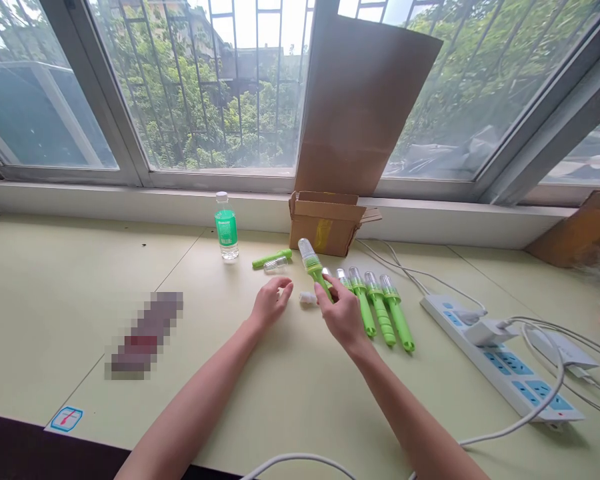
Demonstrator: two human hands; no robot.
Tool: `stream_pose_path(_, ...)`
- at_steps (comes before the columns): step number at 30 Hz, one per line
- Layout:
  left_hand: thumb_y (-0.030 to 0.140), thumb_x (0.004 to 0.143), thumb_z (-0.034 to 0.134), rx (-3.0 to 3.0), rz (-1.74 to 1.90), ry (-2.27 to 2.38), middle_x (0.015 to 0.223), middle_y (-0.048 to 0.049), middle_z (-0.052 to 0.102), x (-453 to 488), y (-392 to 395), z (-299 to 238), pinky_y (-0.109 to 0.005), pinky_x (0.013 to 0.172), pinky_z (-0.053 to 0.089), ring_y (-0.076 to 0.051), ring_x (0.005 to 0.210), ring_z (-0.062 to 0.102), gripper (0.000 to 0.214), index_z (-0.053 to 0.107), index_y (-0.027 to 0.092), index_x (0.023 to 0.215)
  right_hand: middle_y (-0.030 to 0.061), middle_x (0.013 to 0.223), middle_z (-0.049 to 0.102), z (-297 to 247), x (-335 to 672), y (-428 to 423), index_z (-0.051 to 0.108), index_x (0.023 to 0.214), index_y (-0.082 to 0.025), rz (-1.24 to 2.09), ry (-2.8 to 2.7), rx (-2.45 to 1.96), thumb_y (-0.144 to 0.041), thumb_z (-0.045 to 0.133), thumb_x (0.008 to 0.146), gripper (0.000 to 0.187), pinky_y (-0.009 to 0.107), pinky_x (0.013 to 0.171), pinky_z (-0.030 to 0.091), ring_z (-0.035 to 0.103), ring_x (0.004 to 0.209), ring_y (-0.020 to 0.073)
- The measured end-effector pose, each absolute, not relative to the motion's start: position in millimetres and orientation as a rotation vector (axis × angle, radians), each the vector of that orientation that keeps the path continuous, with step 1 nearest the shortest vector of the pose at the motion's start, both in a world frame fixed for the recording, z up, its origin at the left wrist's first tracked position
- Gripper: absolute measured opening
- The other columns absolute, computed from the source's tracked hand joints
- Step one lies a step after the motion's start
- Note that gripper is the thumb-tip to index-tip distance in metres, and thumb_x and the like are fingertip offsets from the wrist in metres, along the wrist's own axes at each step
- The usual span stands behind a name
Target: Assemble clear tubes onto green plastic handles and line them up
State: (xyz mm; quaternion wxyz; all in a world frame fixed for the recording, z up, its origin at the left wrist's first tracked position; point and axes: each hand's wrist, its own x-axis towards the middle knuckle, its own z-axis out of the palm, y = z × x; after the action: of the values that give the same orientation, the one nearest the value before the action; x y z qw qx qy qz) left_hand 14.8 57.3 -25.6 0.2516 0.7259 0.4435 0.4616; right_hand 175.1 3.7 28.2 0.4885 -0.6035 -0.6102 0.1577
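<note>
Our right hand [343, 315] pinches a clear-capped green plastic wand [313, 265], ideally steadily, before the brown cardboard box [307, 223]; left hand [270, 303] half-curled.

Pale yellow-green table [290, 393], white ledge [80, 200] below grey-framed windows [215, 87], leafy trees [180, 123] outside; bright daylight

Green-labelled bottle [227, 228], white power strip [511, 365]

The one view comes from a camera worn on the person's head, above the near edge of the tabletop [290, 407], facing forward and tilted down, with windows [260, 127] beyond the far edge. It sits close enough that the left hand [271, 303] and right hand [342, 311] fall mid-frame, while the near edge shows only toward its left.
</note>
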Motion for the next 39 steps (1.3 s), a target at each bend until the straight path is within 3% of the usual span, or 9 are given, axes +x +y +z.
stream_pose_path(9,0.03,0.086,0.051,2.609,0.936,1.091,0.121,-0.0083,0.054,26,49,-30,-0.041,0.095,0.043,-0.023,0.112,0.052,0.033,0.049,0.024,0.119,0.0007,0.062,0.059,55,206,-6,0.061,0.118,-0.017,0.265,-1.355,-1.502,-0.053,0.048,0.083,0.052,0.025,0.047,0.038,0.046,0.046,0.0127)
stream_pose_path(15,0.028,0.084,0.053,2.629,0.907,1.144,0.11,-0.0062,0.059,24,54,-34,-0.039,0.092,0.043,-0.022,0.103,0.054,0.022,0.054,0.023,0.106,0.0047,0.07,0.065,37,222,-1,0.064,0.113,-0.015,0.155,-1.355,-1.611,-0.053,0.05,0.081,0.051,0.028,0.056,0.042,0.051,0.054,0.0156)
stream_pose_path(22,0.027,0.083,0.053,2.591,0.841,1.329,0.092,-0.0064,0.063,25,57,-35,-0.039,0.081,0.044,-0.022,0.088,0.057,0.01,0.055,0.02,0.09,0.0099,0.094,0.068,28,221,9,0.066,0.109,-0.017,0.007,-1.476,-1.726,-0.05,0.048,0.082,0.047,0.031,0.066,0.043,0.057,0.07,0.02)
stream_pose_path(27,0.03,0.079,0.059,2.607,0.845,1.329,0.107,-0.0078,0.057,26,54,-33,-0.04,0.086,0.043,-0.024,0.1,0.053,0.03,0.05,0.021,0.105,0.0109,0.097,0.067,20,223,12,0.066,0.11,-0.017,-0.011,-1.502,-1.768,-0.049,0.045,0.083,0.047,0.032,0.068,0.042,0.058,0.073,0.0211)
stream_pose_path(33,0.027,0.082,0.054,2.726,0.848,1.164,0.134,-0.0098,0.041,25,46,-26,-0.045,0.101,0.035,-0.026,0.121,0.041,0.047,0.041,0.026,0.127,0.0096,0.093,0.067,11,222,13,0.065,0.11,-0.018,-0.057,-1.549,-1.795,-0.046,0.045,0.084,0.044,0.03,0.066,0.04,0.058,0.079,0.0226)
stream_pose_path(36,0.024,0.084,0.05,2.788,0.811,1.122,0.14,-0.0095,0.035,26,44,-25,-0.048,0.103,0.031,-0.027,0.129,0.033,0.045,0.041,0.029,0.128,0.0096,0.093,0.066,8,219,14,0.065,0.11,-0.017,-0.12,-1.575,-1.81,-0.044,0.044,0.085,0.042,0.029,0.064,0.039,0.058,0.079,0.0221)
stream_pose_path(39,0.027,0.084,0.052,2.787,0.813,1.146,0.138,-0.0117,0.036,27,44,-25,-0.049,0.104,0.03,-0.029,0.128,0.033,0.037,0.047,0.024,0.12,0.0106,0.093,0.065,6,216,13,0.065,0.11,-0.017,-0.208,-1.6,-1.838,-0.041,0.043,0.086,0.04,0.028,0.061,0.037,0.058,0.078,0.0217)
